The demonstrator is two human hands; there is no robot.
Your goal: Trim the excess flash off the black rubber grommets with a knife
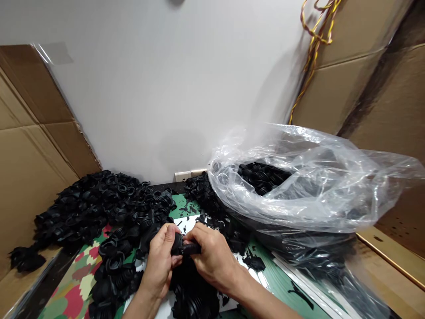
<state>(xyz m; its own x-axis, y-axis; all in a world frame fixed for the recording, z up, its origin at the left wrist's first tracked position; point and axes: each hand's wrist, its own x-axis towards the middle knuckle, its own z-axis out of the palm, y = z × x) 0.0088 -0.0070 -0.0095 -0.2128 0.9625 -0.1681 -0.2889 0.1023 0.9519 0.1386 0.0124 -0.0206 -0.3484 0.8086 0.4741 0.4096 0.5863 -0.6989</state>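
Observation:
Both hands meet low in the middle of the head view over a heap of black ribbed rubber parts. My left hand (161, 261) is closed around one end of a single black rubber part (183, 247). My right hand (210, 257) pinches the other end of that same part with thumb and fingers. More black rubber parts (194, 297) lie piled directly under the hands.
A large pile of black rubber parts (99, 204) covers the left of the table. A clear plastic bag (308, 186) holding more of them lies at the right. Cardboard sheets (29, 150) stand on the left, cardboard boxes (375, 84) on the right. A patterned mat (78, 283) shows beneath.

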